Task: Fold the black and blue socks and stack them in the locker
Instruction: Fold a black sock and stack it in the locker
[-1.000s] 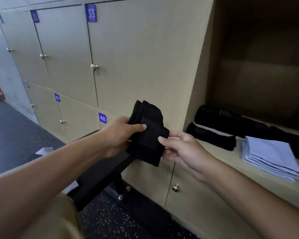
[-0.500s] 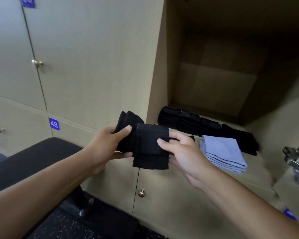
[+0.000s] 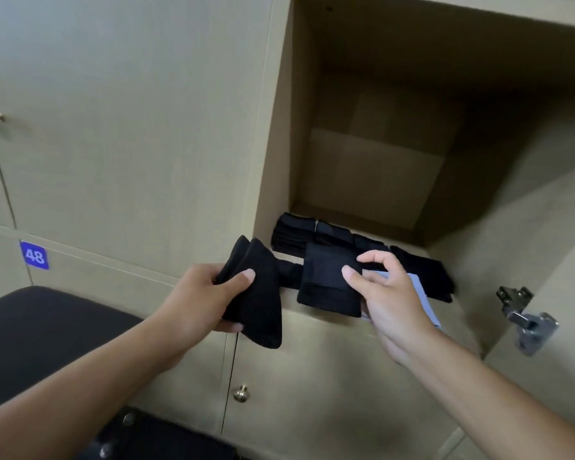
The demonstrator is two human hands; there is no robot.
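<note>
My left hand (image 3: 210, 298) grips a bundle of black socks (image 3: 258, 293) just outside the open locker (image 3: 372, 174), at its left front corner. My right hand (image 3: 390, 298) pinches a folded black sock (image 3: 326, 280) between thumb and fingers above the locker's front edge. Several folded black socks (image 3: 299, 232) lie in a row along the locker floor. A stack of folded blue socks (image 3: 419, 290) sits in front of them, mostly hidden behind my right hand.
Closed locker doors (image 3: 130, 127) fill the wall to the left, one labelled 48 (image 3: 34, 255). The open door with a metal hinge (image 3: 525, 318) stands at the right. A black padded bench (image 3: 40, 336) is at lower left. A brass knob (image 3: 241, 393) sits on the door below.
The two hands have drawn apart: the right one now holds a folded sock separately over the locker edge, while the left keeps the remaining bundle. The view has shifted towards the locker.
</note>
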